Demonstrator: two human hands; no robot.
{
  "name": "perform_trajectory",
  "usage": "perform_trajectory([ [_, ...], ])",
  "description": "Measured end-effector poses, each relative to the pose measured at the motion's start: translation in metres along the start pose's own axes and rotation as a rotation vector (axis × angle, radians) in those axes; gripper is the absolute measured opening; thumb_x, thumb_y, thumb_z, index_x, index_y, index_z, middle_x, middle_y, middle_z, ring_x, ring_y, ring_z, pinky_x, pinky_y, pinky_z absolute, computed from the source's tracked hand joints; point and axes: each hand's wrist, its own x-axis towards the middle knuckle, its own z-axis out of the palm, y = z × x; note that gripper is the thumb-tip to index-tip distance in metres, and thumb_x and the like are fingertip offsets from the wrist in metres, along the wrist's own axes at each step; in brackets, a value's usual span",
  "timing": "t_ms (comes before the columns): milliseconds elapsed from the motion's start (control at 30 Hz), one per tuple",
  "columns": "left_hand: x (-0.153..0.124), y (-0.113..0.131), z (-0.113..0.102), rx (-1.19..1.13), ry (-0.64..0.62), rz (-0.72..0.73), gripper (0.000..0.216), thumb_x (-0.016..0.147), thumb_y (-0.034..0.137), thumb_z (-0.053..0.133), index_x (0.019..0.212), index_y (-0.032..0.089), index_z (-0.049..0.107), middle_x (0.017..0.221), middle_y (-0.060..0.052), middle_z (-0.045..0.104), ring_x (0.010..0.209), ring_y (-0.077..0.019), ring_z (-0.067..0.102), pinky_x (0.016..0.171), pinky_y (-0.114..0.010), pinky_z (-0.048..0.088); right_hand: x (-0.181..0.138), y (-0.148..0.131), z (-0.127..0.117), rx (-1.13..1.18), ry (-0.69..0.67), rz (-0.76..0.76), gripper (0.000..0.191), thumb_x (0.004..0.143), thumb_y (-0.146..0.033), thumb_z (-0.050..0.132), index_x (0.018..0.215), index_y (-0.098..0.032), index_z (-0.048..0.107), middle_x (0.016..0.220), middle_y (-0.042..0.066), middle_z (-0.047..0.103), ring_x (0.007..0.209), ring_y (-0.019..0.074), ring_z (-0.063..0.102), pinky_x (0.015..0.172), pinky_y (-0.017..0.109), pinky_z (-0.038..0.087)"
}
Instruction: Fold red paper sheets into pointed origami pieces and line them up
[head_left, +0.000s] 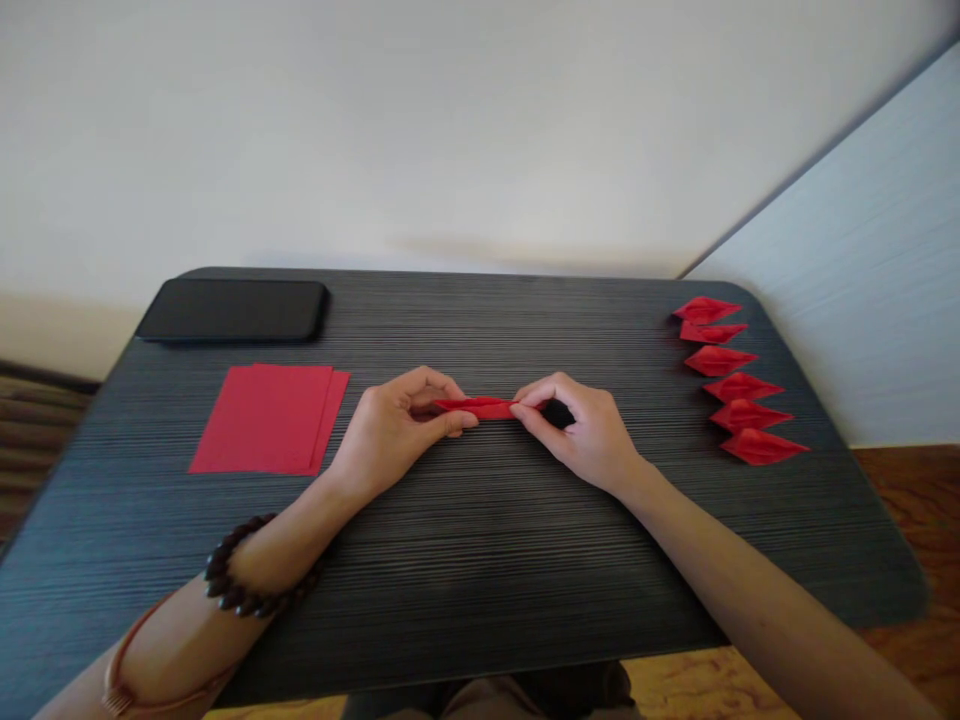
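A narrow strip of folded red paper [486, 407] lies across the middle of the dark ribbed table [480, 580]. My left hand [397, 425] pinches its left end between thumb and fingers. My right hand [581, 428] pinches its right end the same way. Both hands rest low on the tabletop, facing each other. A dark bead bracelet [247, 590] and a thin red cord sit on my left wrist.
A stack of flat red paper sheets [270, 418] lies to the left. A black phone [234, 311] lies at the back left corner. Several folded red paper boats [739, 385] line the right edge. A pale wall stands behind, wooden floor below.
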Motion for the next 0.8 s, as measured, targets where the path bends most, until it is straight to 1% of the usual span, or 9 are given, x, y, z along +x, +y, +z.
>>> perform_trajectory([
  [67, 0.0009, 0.0001, -0.0004, -0.006, -0.005, 0.011, 0.027, 0.068, 0.03, 0.076, 0.085, 0.019, 0.059, 0.078, -0.001, 0.072, 0.069, -0.0153, 0.068, 0.07, -0.027, 0.053, 0.0001, 0.0011, -0.0007, -0.001, -0.007, -0.008, 0.007, 0.087, -0.026, 0.057, 0.081, -0.021, 0.056, 0.086, 0.001, 0.07, 0.078, 0.0143, 0.065, 0.073, 0.028, 0.049],
  [200, 0.0002, -0.0005, 0.0004, -0.006, 0.028, 0.034, 0.027, 0.067, 0.03, 0.077, 0.086, 0.018, 0.061, 0.087, -0.003, 0.072, 0.082, -0.0186, 0.068, 0.078, -0.031, 0.053, 0.0006, 0.0011, 0.0007, -0.027, -0.038, -0.02, 0.011, 0.086, -0.032, 0.059, 0.082, -0.022, 0.056, 0.09, 0.002, 0.07, 0.081, 0.0154, 0.065, 0.075, 0.03, 0.049],
  [300, -0.0016, -0.0008, 0.001, -0.003, 0.038, 0.037, 0.024, 0.069, 0.03, 0.075, 0.085, 0.018, 0.062, 0.088, -0.003, 0.073, 0.083, -0.0191, 0.068, 0.081, -0.033, 0.053, 0.0, 0.0011, 0.0028, -0.061, -0.036, -0.031, 0.016, 0.084, -0.036, 0.062, 0.081, -0.022, 0.056, 0.086, 0.001, 0.07, 0.078, 0.0158, 0.064, 0.073, 0.03, 0.048],
  [467, -0.0035, 0.0011, 0.0018, -0.01, 0.085, 0.015, 0.019, 0.069, 0.031, 0.076, 0.08, 0.019, 0.065, 0.085, -0.003, 0.074, 0.078, -0.0182, 0.069, 0.076, -0.03, 0.054, -0.0012, 0.0004, 0.0047, -0.026, 0.027, 0.042, 0.013, 0.084, -0.031, 0.062, 0.078, -0.022, 0.056, 0.078, 0.0, 0.069, 0.07, 0.0145, 0.065, 0.068, 0.029, 0.049],
  [633, -0.0023, 0.0047, 0.0006, 0.026, 0.118, -0.02, 0.019, 0.065, 0.033, 0.078, 0.073, 0.019, 0.066, 0.078, -0.002, 0.074, 0.071, -0.0188, 0.068, 0.067, -0.029, 0.053, -0.0007, -0.0014, 0.0058, 0.034, 0.049, 0.119, 0.015, 0.082, -0.034, 0.065, 0.077, -0.023, 0.056, 0.076, -0.001, 0.068, 0.07, 0.0155, 0.066, 0.069, 0.03, 0.049],
  [733, -0.0006, 0.0063, -0.0012, 0.045, 0.09, -0.036, 0.019, 0.067, 0.035, 0.077, 0.072, 0.02, 0.066, 0.074, -0.001, 0.073, 0.068, -0.0181, 0.067, 0.062, -0.026, 0.05, 0.0008, -0.0017, 0.0056, 0.122, 0.022, 0.149, 0.016, 0.081, -0.034, 0.065, 0.086, -0.023, 0.054, 0.08, -0.002, 0.068, 0.074, 0.0152, 0.067, 0.073, 0.03, 0.049],
  [800, 0.0004, 0.0068, -0.0025, 0.083, 0.048, -0.031, 0.019, 0.07, 0.036, 0.074, 0.078, 0.021, 0.066, 0.073, -0.001, 0.073, 0.066, -0.0175, 0.066, 0.061, -0.026, 0.049, 0.0024, -0.0019, 0.0046, 0.131, -0.017, 0.143, 0.015, 0.083, -0.032, 0.064, 0.092, -0.024, 0.055, 0.08, -0.002, 0.068, 0.076, 0.0154, 0.066, 0.076, 0.031, 0.048],
])
